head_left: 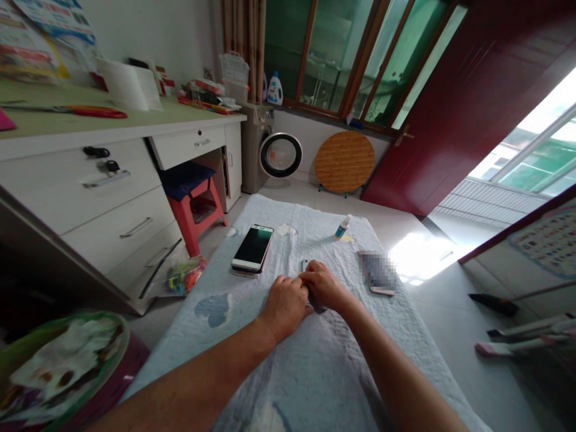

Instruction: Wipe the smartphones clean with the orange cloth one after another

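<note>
The left hand (287,302) and right hand (324,284) meet over a mostly hidden thing (305,264), mid-cloth (328,372); I cannot tell their grip. Handling looks unfinished; a phone (252,247) lies left, untouched, a bottle (342,227) far right.

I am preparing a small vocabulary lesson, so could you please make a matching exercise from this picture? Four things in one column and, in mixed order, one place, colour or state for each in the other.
Things
1. white phone
2. spray bottle
3. stool
4. round board

Places, colours, states
A. red, with a dark cushion on top
B. standing on the cloth, beyond the right hand
C. light brown in colour
D. lying screen up, to the left of the left hand

Right pairs: 1-D, 2-B, 3-A, 4-C
</note>
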Motion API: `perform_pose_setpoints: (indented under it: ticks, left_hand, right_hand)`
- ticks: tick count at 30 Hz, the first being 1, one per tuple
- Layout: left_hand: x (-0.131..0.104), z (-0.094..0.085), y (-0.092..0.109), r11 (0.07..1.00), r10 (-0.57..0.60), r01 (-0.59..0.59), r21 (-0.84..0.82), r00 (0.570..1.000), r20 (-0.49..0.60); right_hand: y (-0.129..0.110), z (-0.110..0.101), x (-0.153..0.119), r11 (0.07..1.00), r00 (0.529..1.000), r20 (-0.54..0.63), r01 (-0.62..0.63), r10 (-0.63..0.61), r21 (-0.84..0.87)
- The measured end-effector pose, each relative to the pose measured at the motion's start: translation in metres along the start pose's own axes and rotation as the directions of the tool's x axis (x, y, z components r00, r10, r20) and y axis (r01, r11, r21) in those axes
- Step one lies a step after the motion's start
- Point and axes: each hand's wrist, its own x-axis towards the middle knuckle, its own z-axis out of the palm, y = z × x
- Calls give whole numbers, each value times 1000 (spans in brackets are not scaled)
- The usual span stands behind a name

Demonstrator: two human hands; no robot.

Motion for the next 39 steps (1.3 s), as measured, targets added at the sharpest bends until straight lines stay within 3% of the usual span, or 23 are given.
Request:
perform_pose_setpoints:
  ticks: [5,19,26,32,39]
  left_hand:
    - [0,-2,7,1000,23,-24,12,999,27]
    - [-1,9,8,992,104,-108,62,993,62]
    - [-1,13,6,983,146,-140,115,988,-44]
    - [0,13,6,986,152,-154,55,988,37]
    - [1,10,7,988,144,-148,41,987,76]
  right_hand:
    - [-4,-4,-6,997,996,54,69,-68,-23]
    - [-4,-14,5,994,979,174,112,-108,-12]
    - [13,-7,28,996,996,78,-30,37,-81]
    - [22,-1,47,983,993,-13,-114,114,-142]
    - [28,-6,45,953,978,-22,-207,207,-222]
